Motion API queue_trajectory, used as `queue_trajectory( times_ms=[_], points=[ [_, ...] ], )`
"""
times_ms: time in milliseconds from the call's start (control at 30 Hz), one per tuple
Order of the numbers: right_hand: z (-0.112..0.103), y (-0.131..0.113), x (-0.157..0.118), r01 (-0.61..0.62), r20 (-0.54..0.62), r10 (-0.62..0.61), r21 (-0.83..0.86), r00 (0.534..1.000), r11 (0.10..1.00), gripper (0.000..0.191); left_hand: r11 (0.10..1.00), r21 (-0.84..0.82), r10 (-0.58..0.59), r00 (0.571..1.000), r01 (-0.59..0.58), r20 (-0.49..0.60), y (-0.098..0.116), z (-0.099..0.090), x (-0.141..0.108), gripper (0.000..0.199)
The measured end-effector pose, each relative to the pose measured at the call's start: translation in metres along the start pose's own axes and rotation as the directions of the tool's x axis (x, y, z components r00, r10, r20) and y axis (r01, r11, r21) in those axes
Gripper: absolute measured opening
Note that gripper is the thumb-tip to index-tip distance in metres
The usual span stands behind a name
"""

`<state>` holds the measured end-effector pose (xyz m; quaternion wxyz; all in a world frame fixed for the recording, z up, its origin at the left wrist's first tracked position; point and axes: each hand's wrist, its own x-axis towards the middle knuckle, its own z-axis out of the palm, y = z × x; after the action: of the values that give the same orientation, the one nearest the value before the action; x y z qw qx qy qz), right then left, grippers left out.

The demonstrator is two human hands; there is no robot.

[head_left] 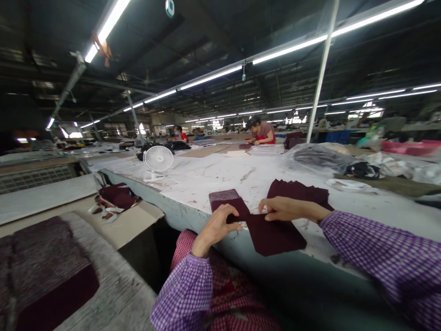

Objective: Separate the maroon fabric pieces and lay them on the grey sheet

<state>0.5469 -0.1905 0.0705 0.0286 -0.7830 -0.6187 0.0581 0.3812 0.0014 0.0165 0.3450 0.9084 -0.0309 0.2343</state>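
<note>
My left hand [217, 224] lies at the table's front edge, against a stack of maroon fabric pieces [229, 198] with a speckled grey-maroon top band. Its thumb and forefinger are apart, with dark cloth showing in the gap. My right hand [287, 209] pinches the upper edge of a maroon fabric panel [277, 236] with cut corners, which slopes down over the table edge. The panel's left corner meets the stack. Behind my right wrist lies a pile of maroon pieces [299, 191] with zigzag, fanned edges.
The long white-covered table [213, 170] carries a white fan [158, 158] and clear plastic bags [315, 156]. At left, a cardboard sheet [138, 220] bears maroon scraps [117, 196]; speckled maroon panels [51, 271] lie nearer. A co-worker [263, 131] leans over the far side. A pole [322, 73] rises behind.
</note>
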Motion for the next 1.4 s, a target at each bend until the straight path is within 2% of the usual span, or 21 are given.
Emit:
queue_trajectory(
  times_ms=[100,167,300,367,433,500,533,600,667,733,767,833,867,933,1000,1033,1100,1167,1233,1300,1400],
  points=[
    [-0.004,0.007,0.001,0.07,-0.003,-0.07,0.135,0.998,0.988,0.011,0.988,-0.151,0.028,0.999,-0.021,0.044,-0.012,-0.005,0.001,0.018],
    [-0.013,0.016,-0.001,0.084,-0.037,-0.078,0.202,0.996,0.976,0.012,0.97,-0.242,0.023,0.997,-0.006,0.069,-0.018,-0.008,0.002,0.015],
    [-0.034,0.06,-0.016,-0.035,-0.144,0.111,0.452,0.983,0.892,0.027,0.942,-0.327,-0.058,0.997,0.073,0.057,-0.019,-0.01,0.002,0.014],
    [-0.039,0.088,-0.025,-0.196,-0.198,0.306,0.434,0.931,0.879,0.032,0.952,-0.287,-0.116,0.993,0.108,-0.01,-0.016,-0.006,0.003,0.015],
    [-0.038,0.109,-0.031,-0.435,-0.297,0.496,0.25,0.816,0.865,0.039,0.967,-0.186,-0.202,0.971,0.176,-0.129,-0.013,0.0,0.007,0.016],
    [-0.034,0.114,-0.033,-0.58,-0.451,0.525,0.018,0.722,0.814,0.042,0.955,-0.073,-0.297,0.914,0.288,-0.276,-0.011,0.006,0.012,0.016],
    [-0.032,0.109,-0.032,-0.588,-0.516,0.477,-0.067,0.712,0.806,0.04,0.941,-0.032,-0.328,0.882,0.337,-0.337,-0.01,0.009,0.015,0.017],
    [-0.029,0.085,-0.024,-0.488,-0.572,0.323,-0.158,0.754,0.858,0.032,0.923,0.019,-0.345,0.847,0.385,-0.404,-0.007,0.012,0.018,0.018],
    [-0.025,0.048,-0.012,-0.297,-0.538,0.164,-0.17,0.827,0.939,0.03,0.932,0.051,-0.31,0.862,0.359,-0.402,-0.005,0.013,0.018,0.013],
    [-0.018,0.009,0.003,-0.026,-0.371,-0.039,-0.171,0.928,0.985,0.027,0.956,0.079,-0.238,0.902,0.284,-0.36,-0.006,0.014,0.017,0.009],
    [-0.014,-0.008,0.01,0.083,-0.266,-0.123,-0.158,0.956,0.984,0.026,0.966,0.081,-0.206,0.916,0.247,-0.344,-0.008,0.014,0.016,0.01],
    [-0.003,-0.033,0.024,0.167,-0.196,-0.194,-0.147,0.961,0.975,0.023,0.973,0.037,-0.198,0.901,0.23,-0.386,-0.014,0.015,0.015,0.011],
    [0.003,-0.041,0.03,0.183,-0.219,-0.214,-0.155,0.952,0.971,0.025,0.968,-0.02,-0.233,0.865,0.25,-0.445,-0.018,0.017,0.015,0.012],
    [0.013,-0.049,0.039,0.199,-0.296,-0.25,-0.191,0.922,0.961,0.028,0.938,-0.216,-0.347,0.759,0.272,-0.551,-0.027,0.019,0.015,0.015],
    [0.021,-0.05,0.044,0.204,-0.34,-0.269,-0.213,0.901,0.955,0.029,0.848,-0.487,-0.483,0.684,0.21,-0.547,-0.033,0.02,0.017,0.018],
    [0.023,-0.049,0.046,0.201,-0.341,-0.265,-0.212,0.902,0.956,0.031,0.765,-0.625,-0.552,0.659,0.156,-0.511,-0.036,0.018,0.017,0.019],
    [0.026,-0.046,0.048,0.186,-0.33,-0.241,-0.189,0.913,0.964,0.036,0.534,-0.846,-0.677,0.607,0.017,-0.415,-0.041,0.009,0.016,0.016],
    [0.028,-0.044,0.049,0.182,-0.319,-0.226,-0.163,0.921,0.97,0.038,0.308,-0.943,-0.765,0.556,-0.127,-0.325,-0.046,-0.008,0.011,0.006],
    [0.029,-0.044,0.051,0.191,-0.319,-0.228,-0.145,0.92,0.971,0.038,0.2,-0.953,-0.803,0.519,-0.226,-0.292,-0.054,-0.031,0.002,0.011],
    [0.031,-0.044,0.053,0.194,-0.325,-0.23,-0.137,0.917,0.971,0.037,0.256,-0.92,-0.826,0.427,-0.298,-0.369,-0.06,-0.052,-0.007,0.012],
    [0.033,-0.043,0.056,0.189,-0.332,-0.222,-0.129,0.917,0.973,0.036,0.519,-0.781,-0.747,0.26,-0.347,-0.612,-0.056,-0.069,-0.017,0.003]
  ],
)
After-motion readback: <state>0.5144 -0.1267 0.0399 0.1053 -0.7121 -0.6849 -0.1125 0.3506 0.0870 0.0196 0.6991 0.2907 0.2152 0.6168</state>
